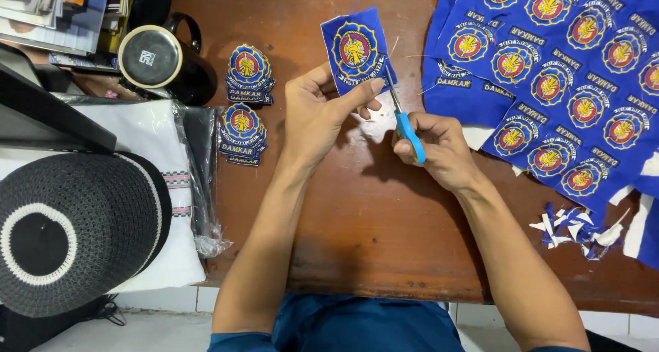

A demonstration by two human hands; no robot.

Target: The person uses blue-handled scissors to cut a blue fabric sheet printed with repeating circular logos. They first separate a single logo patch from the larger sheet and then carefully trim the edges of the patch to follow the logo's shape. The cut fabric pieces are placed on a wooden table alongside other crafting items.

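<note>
My left hand (317,112) pinches a blue rectangle of cloth bearing one embroidered round badge (355,49), holding it upright above the brown wooden table (371,221). My right hand (439,149) grips small scissors with blue handles (405,127); their blades point up and touch the patch's right edge. Two stacks of cut-out badges (248,74) (241,134) lie left of my left hand.
A large blue cloth sheet with several uncut badges (556,71) covers the table's right side. Blue and white offcuts (576,228) lie at the right. A dark mug (161,60), a knitted black cap (75,228) on folded white cloth, and books sit at the left.
</note>
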